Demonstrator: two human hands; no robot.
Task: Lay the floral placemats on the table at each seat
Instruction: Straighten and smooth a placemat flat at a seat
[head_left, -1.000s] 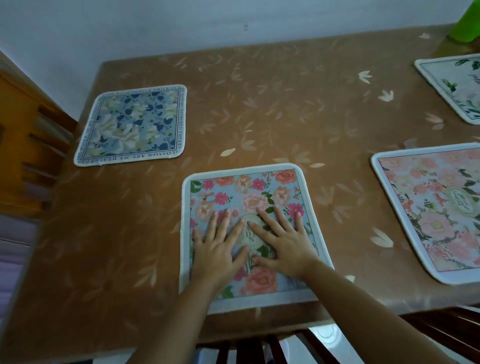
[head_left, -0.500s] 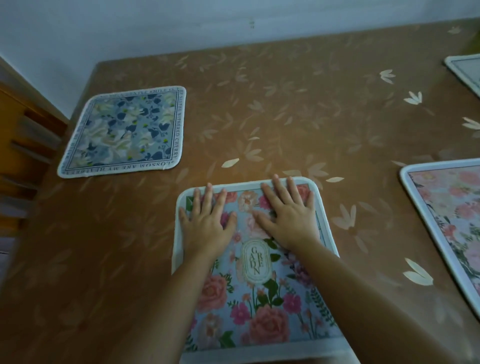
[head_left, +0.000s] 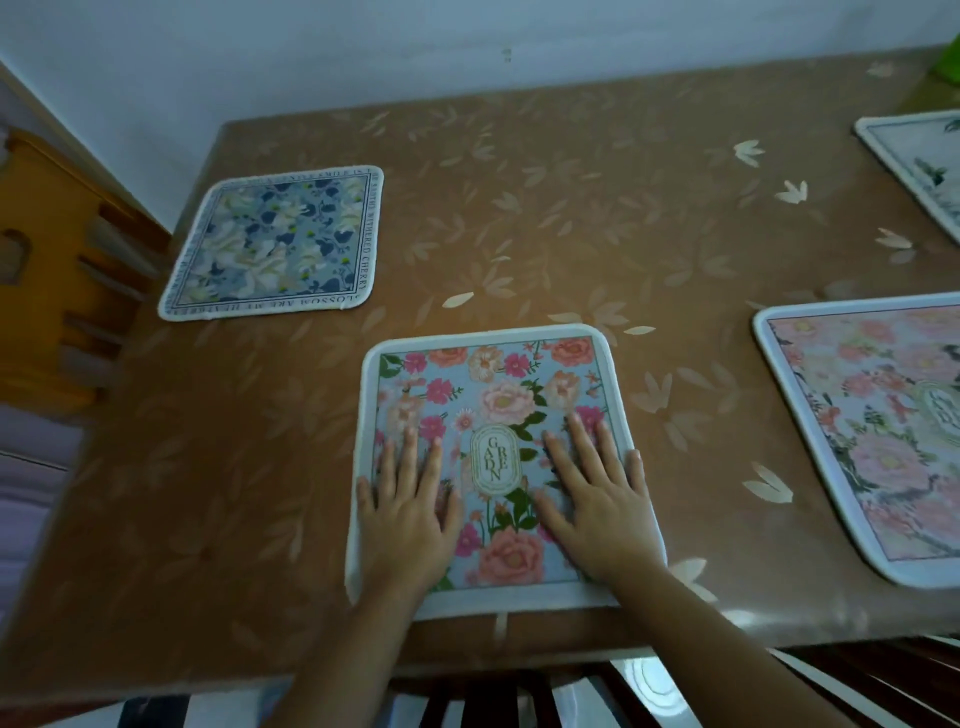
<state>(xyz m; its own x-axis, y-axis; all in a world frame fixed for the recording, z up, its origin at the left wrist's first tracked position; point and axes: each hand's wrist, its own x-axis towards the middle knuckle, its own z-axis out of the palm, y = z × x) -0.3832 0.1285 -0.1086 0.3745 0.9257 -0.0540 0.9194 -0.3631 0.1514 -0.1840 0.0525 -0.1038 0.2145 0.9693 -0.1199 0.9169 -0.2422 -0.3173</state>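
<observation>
Placemat under L hand; R hand flat on it.

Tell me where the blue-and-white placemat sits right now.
In the head view, the blue-and-white placemat lies flat near the far left corner of the table, apart from the pink-flowered placemat at the near edge.

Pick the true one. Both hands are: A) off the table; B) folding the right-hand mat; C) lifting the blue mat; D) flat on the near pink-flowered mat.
D: the left hand and right hand lie with fingers straight on the near mat, one on either side of its oval label.
</observation>
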